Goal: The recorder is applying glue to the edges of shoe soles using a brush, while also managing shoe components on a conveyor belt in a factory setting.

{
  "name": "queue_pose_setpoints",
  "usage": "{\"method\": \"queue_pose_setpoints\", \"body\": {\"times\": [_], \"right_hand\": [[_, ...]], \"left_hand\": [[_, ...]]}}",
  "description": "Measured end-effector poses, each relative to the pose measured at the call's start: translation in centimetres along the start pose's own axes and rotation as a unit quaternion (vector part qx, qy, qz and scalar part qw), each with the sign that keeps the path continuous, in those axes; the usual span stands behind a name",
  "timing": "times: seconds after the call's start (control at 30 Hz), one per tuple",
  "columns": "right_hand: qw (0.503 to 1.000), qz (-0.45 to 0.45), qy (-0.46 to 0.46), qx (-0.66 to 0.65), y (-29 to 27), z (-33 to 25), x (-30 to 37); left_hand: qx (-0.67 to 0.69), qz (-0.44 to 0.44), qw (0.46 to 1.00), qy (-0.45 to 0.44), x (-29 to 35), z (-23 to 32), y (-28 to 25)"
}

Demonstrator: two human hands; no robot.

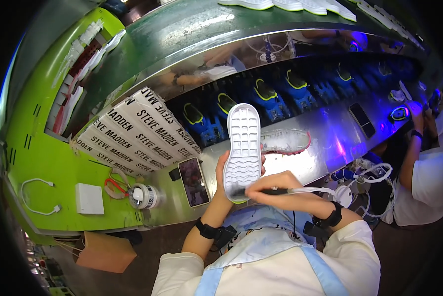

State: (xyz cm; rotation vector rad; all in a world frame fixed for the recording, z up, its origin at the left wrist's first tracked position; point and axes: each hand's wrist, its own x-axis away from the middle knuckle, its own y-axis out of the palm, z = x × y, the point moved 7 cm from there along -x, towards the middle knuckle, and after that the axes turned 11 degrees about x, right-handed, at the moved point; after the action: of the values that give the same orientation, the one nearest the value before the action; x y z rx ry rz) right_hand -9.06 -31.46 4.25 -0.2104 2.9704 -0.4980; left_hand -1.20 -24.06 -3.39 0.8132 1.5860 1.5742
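A white shoe sole (244, 133) stands nearly upright in the middle, its side with square pockets and wavy ribs facing me. My left hand (221, 172) is closed around its lower half, fingers partly hidden behind it. In my right hand (286, 191) is a slim brush (276, 191) with a dark handle, pinched between the fingers; a white tube trails from it to the right. Its dark tip meets the bottom end of the sole. Just behind, on the metal bench, lies a greyish sole-shaped mould (285, 141) with a red edge.
Left of my arms are a phone (194, 181), a white jar (145, 196), red-handled scissors (115, 186), a printed box (137, 133) and a white case (89, 198). Blue holders with yellow-rimmed shoes (266, 90) line the back. A co-worker (428, 172) sits at right, beyond looped tubes (379, 172).
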Motion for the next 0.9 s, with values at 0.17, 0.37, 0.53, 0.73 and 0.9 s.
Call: {"method": "queue_pose_setpoints", "body": {"times": [0.17, 0.37, 0.53, 0.73, 0.9], "right_hand": [[0.989, -0.062, 0.070, -0.111, -0.3, 0.8, -0.2], [0.986, -0.153, -0.007, 0.071, -0.1, -0.8, -0.3], [0.960, -0.185, -0.110, 0.178, 0.1, -1.4, 0.3], [0.969, -0.143, -0.161, 0.123, -1.7, -1.5, 0.5], [0.996, -0.087, -0.023, -0.021, -4.1, 1.0, 1.2]], "left_hand": [[-0.046, 0.053, 0.996, -0.050, -0.4, 0.6, 0.3], [-0.070, 0.167, 0.961, -0.209, -0.7, -1.0, 1.0], [-0.203, 0.245, 0.916, -0.244, -1.0, -0.9, 1.0], [-0.275, 0.231, 0.887, -0.291, -0.9, -0.8, 1.5], [-0.268, 0.292, 0.875, -0.279, -0.1, 0.6, 0.8]]}}
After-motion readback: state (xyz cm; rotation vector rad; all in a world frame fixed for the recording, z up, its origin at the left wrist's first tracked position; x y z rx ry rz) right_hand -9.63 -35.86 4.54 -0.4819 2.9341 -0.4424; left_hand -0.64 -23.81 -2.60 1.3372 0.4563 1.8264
